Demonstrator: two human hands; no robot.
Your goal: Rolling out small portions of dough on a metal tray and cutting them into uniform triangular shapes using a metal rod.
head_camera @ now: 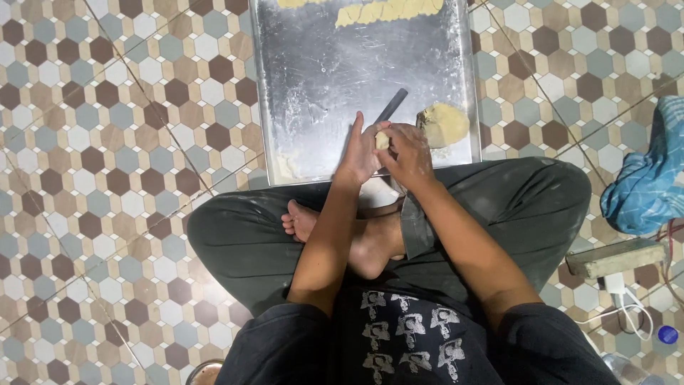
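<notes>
I sit cross-legged on the floor before a large metal tray (313, 85). My left hand (358, 151) and my right hand (406, 153) meet over the tray's near edge and press a small piece of yellow dough (382, 140) between them. A dark knife-like tool (391, 105) lies on the tray just beyond my hands. A lump of yellow dough (443, 124) rests on the tray right of my right hand. Shaped dough pieces (388, 10) lie in a row at the tray's far end.
The floor is hexagon-patterned tile (107, 142). A blue cloth (648, 178) lies at the right. Near it sit a grey block (616, 258), a white charger with cable (620, 296) and a blue bottle cap (667, 334).
</notes>
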